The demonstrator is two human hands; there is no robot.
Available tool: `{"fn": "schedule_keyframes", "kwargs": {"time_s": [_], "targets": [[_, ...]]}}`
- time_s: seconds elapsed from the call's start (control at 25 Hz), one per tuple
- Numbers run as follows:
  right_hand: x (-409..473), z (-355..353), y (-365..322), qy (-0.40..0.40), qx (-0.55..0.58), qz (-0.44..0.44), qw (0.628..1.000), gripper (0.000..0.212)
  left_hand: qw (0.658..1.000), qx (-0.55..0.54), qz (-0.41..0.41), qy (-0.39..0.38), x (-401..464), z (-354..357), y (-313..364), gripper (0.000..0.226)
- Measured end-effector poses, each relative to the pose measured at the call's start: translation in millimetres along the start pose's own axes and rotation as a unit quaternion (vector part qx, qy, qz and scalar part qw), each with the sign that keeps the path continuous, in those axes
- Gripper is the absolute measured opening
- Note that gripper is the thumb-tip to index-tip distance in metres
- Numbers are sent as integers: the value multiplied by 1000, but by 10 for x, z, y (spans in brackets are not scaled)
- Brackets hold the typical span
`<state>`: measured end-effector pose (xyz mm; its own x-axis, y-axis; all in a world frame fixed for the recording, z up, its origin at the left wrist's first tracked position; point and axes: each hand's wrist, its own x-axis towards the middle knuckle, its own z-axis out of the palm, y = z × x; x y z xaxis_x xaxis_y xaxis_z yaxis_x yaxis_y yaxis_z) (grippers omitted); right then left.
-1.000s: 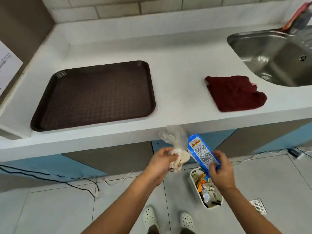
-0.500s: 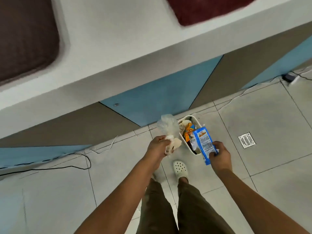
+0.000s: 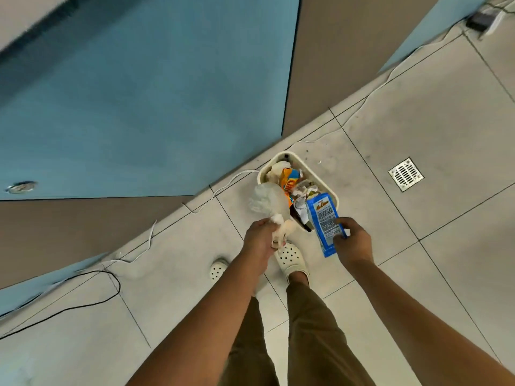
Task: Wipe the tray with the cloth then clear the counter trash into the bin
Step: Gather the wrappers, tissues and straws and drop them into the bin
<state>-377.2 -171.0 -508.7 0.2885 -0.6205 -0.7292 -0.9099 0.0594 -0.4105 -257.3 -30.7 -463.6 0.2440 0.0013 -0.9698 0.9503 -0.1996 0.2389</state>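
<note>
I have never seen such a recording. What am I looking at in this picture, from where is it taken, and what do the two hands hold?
There is no machine here: a person wears a camera on the head, looking down at their own arms, legs and shoes. On the tiled floor stands a small white bin already holding rubbish. The left hand grips a crumpled clear bag with white scraps. The right hand pinches a blue wrapper. Both items hang over the bin's edge, not yet dropped. A floor drain lies to the right.

Tiled floor (image 3: 418, 140) w/ full bin (image 3: 299, 158), drain grate (image 3: 406, 174), cables (image 3: 92, 299), white clogs (image 3: 291, 256).
</note>
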Motion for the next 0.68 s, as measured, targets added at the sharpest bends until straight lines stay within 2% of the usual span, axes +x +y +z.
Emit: {"fn": "schedule_keyframes", "kwargs": {"time_s": [0.12,0.24,0.36,0.56,0.64,0.68], "targets": [[237,45,14,-23,-30,7,999,37,1000,4,3,7,288,266,95,19],[430,106,44,-57,-54,10,997,39,998,48,0,35,561,480,164,22],[619,124,69,-73,-76,-5,994,40,998,43,-29,23,785,646,199,14],[863,161,85,-70,-94,-27,993,38,994,97,-44,0,1115,795,199,40],[976,216,89,-76,-105,-35,991,42,989,149,-11,9,1254,839,182,40],[1042,243,88,-77,-111,-40,990,43,978,201,32,36,1343,848,162,35]]}}
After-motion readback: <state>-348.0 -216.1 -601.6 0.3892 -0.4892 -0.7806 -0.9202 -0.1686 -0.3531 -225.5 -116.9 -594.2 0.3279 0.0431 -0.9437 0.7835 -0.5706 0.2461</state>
